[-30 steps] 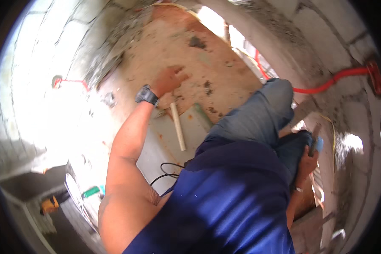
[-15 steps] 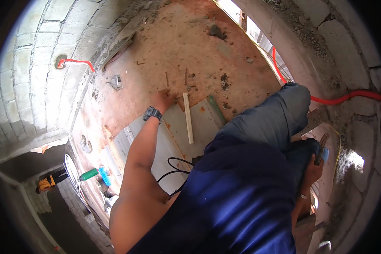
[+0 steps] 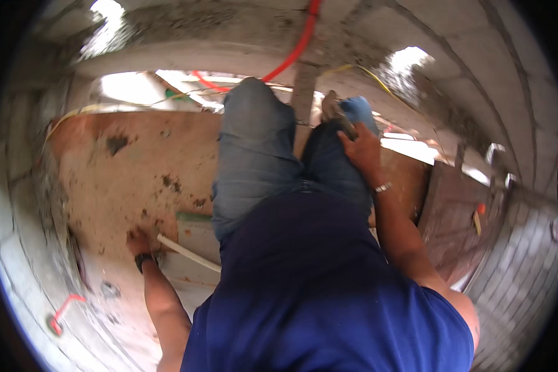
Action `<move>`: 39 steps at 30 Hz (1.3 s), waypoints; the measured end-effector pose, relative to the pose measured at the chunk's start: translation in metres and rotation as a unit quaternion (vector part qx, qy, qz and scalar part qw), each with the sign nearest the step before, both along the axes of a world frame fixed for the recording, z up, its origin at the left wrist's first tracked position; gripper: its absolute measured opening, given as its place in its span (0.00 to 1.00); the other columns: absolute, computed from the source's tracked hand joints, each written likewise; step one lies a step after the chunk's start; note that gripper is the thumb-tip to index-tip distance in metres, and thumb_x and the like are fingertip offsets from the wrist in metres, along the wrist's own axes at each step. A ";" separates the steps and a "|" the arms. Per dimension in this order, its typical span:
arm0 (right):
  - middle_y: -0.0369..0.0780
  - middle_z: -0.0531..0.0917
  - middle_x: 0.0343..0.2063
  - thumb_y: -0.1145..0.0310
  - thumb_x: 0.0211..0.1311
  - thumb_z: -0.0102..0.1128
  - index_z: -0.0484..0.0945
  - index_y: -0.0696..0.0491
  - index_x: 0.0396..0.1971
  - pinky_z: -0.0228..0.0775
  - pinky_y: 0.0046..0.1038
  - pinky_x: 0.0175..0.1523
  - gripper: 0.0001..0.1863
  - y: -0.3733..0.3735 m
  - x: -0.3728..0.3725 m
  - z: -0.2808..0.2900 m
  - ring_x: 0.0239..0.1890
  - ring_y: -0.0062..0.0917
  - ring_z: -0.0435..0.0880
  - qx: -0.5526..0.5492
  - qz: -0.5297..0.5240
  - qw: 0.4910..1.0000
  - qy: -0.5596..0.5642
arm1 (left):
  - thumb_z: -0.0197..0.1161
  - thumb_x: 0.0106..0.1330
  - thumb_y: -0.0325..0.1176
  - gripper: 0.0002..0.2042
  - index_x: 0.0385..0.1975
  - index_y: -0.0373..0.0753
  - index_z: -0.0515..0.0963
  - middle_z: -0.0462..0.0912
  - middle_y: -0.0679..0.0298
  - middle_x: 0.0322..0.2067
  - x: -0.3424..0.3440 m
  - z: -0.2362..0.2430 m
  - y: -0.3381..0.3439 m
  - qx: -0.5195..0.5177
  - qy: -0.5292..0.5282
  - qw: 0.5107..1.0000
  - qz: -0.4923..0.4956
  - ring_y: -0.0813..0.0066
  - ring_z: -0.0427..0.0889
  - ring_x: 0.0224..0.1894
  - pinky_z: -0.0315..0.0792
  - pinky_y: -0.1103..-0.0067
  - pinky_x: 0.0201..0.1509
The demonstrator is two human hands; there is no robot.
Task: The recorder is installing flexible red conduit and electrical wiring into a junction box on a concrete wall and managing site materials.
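My left hand (image 3: pixel 138 240), with a dark watch at the wrist, is low over the reddish-brown board (image 3: pixel 93 180). Just beside it lies the end of a pale wooden strip (image 3: pixel 189 252). The left fingers are blurred, so whether they pinch anything cannot be made out. By my right knee, my right hand (image 3: pixel 361 149) is closed around a long brownish hand tool (image 3: pixel 339 115), whose exact kind is unclear. A bracelet circles that wrist. Grey sheets (image 3: pixel 195 232) with a green edge strip (image 3: pixel 193 217) lie partly hidden by my left leg.
A red flexible conduit (image 3: pixel 299 46) crosses the gap past my knees, beside a thin yellow cable (image 3: pixel 378 80). Bare block walls (image 3: pixel 508 260) enclose the space. To the right stands a brown panelled board (image 3: pixel 456 217). Dark debris (image 3: pixel 116 144) dots the reddish-brown board.
The view has swung round to the right, bringing my right arm and the brown panelled board into sight. My left hand stays close to the wooden strip; my right hand keeps hold of the tool.
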State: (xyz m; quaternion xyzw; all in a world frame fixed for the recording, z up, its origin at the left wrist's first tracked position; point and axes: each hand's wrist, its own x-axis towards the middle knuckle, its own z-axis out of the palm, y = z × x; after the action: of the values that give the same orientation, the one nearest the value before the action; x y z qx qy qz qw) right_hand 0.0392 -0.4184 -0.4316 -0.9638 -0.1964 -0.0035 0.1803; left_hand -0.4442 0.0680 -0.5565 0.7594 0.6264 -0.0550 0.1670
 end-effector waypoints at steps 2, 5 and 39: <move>0.47 0.80 0.25 0.55 0.50 0.65 0.74 0.54 0.28 0.70 0.41 0.33 0.18 0.006 -0.001 0.010 0.30 0.45 0.80 0.003 -0.033 0.999 0.033 | 0.57 0.60 0.40 0.22 0.47 0.26 0.74 0.80 0.41 0.40 -0.013 0.005 0.007 0.036 -0.016 0.999 -0.013 0.49 0.80 0.44 0.74 0.68 0.47; 0.48 0.78 0.22 0.59 0.50 0.66 0.75 0.55 0.30 0.70 0.39 0.32 0.15 0.004 0.001 0.011 0.27 0.45 0.79 0.043 -0.009 0.998 0.038 | 0.57 0.59 0.35 0.18 0.43 0.27 0.75 0.80 0.41 0.39 -0.011 -0.001 0.006 0.076 -0.002 0.997 -0.029 0.49 0.80 0.42 0.74 0.68 0.45; 0.47 0.79 0.22 0.59 0.49 0.66 0.76 0.54 0.30 0.70 0.39 0.31 0.15 -0.010 0.005 0.011 0.28 0.44 0.79 0.107 -0.051 0.992 0.032 | 0.65 0.57 0.47 0.35 0.57 0.26 0.65 0.70 0.41 0.53 0.334 0.133 -0.197 -0.284 -0.298 0.863 -0.293 0.53 0.70 0.57 0.64 0.69 0.59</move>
State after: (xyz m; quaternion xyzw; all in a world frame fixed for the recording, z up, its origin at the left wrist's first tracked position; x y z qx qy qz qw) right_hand 0.0447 -0.4288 -0.4203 -0.9474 -0.1397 -0.0028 0.2881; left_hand -0.1107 -0.1290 -0.4239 0.8078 0.2524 -0.0481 0.5304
